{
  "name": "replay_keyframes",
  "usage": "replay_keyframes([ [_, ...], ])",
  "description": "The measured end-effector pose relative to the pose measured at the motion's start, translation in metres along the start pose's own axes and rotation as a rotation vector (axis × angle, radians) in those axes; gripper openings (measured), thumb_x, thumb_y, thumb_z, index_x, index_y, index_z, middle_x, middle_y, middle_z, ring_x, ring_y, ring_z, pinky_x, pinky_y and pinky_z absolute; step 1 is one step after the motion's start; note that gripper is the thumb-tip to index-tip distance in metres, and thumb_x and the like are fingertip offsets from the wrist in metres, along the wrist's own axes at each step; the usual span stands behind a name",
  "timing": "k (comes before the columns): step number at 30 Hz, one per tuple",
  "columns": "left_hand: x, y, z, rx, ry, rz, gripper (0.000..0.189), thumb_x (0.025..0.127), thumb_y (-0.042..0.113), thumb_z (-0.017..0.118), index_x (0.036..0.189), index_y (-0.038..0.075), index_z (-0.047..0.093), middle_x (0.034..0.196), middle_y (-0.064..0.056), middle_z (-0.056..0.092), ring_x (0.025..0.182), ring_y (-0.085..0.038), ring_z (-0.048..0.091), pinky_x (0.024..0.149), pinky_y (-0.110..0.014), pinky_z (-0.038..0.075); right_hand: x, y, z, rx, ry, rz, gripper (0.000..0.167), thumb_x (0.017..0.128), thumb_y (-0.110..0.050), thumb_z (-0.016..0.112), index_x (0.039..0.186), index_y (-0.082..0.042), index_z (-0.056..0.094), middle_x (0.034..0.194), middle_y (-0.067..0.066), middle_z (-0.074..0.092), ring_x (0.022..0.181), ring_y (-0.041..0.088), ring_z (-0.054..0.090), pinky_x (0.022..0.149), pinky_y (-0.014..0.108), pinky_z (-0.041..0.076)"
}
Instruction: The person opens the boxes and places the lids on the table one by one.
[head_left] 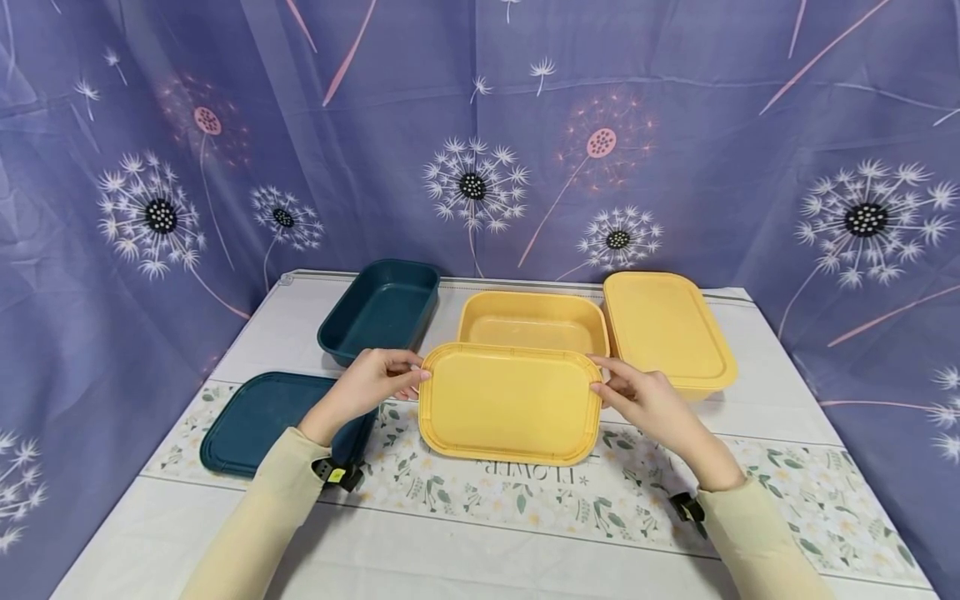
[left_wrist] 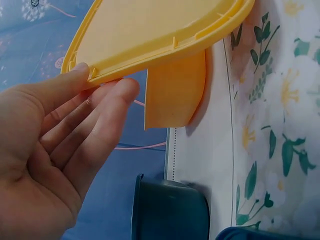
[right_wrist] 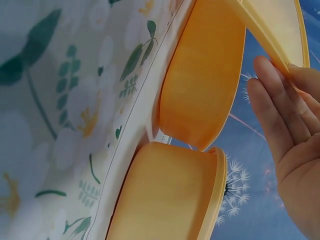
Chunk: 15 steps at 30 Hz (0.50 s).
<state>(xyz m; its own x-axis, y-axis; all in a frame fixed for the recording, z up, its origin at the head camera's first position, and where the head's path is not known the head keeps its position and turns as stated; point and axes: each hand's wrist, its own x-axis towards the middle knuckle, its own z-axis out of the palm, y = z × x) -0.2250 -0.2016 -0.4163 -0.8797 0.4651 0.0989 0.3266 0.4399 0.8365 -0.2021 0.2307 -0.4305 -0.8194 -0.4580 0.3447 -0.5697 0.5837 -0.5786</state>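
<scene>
A yellow rectangular lid (head_left: pixel 512 407) is held up by its two short ends, tilted, its rimmed face toward the head camera. My left hand (head_left: pixel 375 382) pinches the left end between thumb and fingers, as the left wrist view also shows with the lid (left_wrist: pixel 150 35) above the palm. At the right end my right hand (head_left: pixel 643 402) pinches the edge the same way. Just behind the lid stands an uncovered yellow container (head_left: pixel 536 310), its front partly hidden by the lid. In the right wrist view that container (right_wrist: pixel 202 75) sits below the raised lid.
To the back left is an uncovered dark teal container (head_left: pixel 378 312). A dark teal lid (head_left: pixel 258 421) lies at the left, partly behind my left forearm. A second yellow container with its lid on (head_left: pixel 667 329) stands at the back right. A patterned curtain (head_left: pixel 480 108) hangs behind the table.
</scene>
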Motion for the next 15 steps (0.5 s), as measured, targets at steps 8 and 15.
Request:
replay_keyframes([
  [8, -0.0007, -0.0037, 0.0004, 0.064, -0.031, 0.002, 0.023, 0.098, 0.029, 0.069, 0.111, 0.011, 0.075, 0.090, 0.001, 0.074, 0.079, -0.034, 0.072, 0.069, -0.039, 0.061, 0.0012, -0.0018, 0.0020, -0.004, -0.046, 0.037, 0.046, 0.099, -0.015, 0.067, 0.143, -0.009, 0.056, 0.085, -0.007, 0.074, 0.071, 0.018, 0.072, 0.065, 0.029, 0.057],
  [15, -0.0008, -0.0094, 0.0038, 0.061, -0.079, -0.040, 0.031, 0.097, 0.027, 0.071, 0.121, 0.007, 0.072, 0.102, -0.007, 0.073, 0.083, -0.030, 0.072, 0.075, -0.049, 0.060, 0.0016, -0.0016, 0.0076, 0.002, -0.109, 0.085, 0.046, 0.100, -0.021, 0.066, 0.142, -0.005, 0.057, 0.087, -0.008, 0.073, 0.074, 0.010, 0.070, 0.065, 0.027, 0.057],
])
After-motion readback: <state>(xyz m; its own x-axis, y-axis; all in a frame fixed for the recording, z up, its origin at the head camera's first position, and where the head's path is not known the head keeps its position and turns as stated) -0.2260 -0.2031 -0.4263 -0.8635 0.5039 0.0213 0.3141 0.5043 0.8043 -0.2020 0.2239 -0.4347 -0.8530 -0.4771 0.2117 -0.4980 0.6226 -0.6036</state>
